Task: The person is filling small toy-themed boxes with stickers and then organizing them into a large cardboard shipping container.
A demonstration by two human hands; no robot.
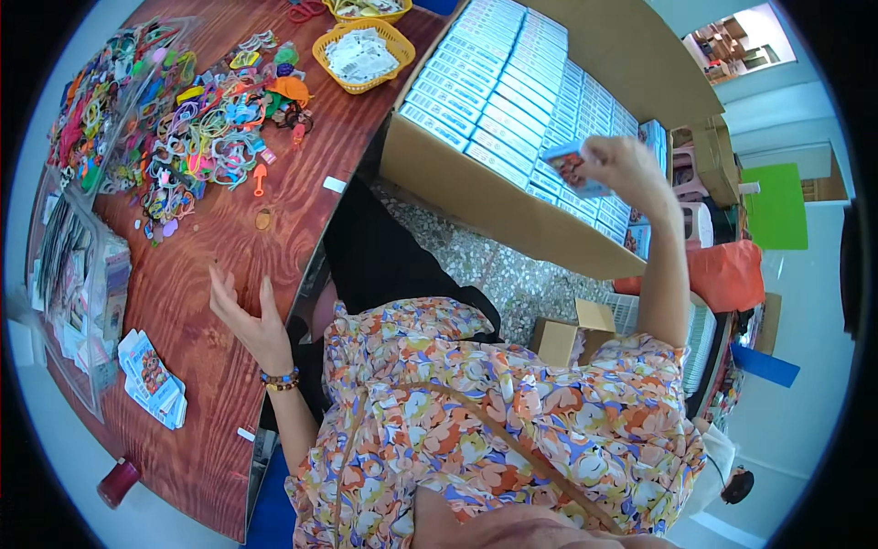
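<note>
the small box (573,168) is a flat, oblong pack, light blue with a red and multicoloured picture on its face. it is held up off the surface in the right hand (626,165), pinched at one end by the fingers, tilted with its long side running down to the left. it hangs just above the filled carton (476,188), over the near rows of like blue-and-white boxes packed on edge.

Reddish wooden table (229,274): heap of colourful plastic trinkets (183,119), yellow baskets (363,55), card stack (154,379).
</note>
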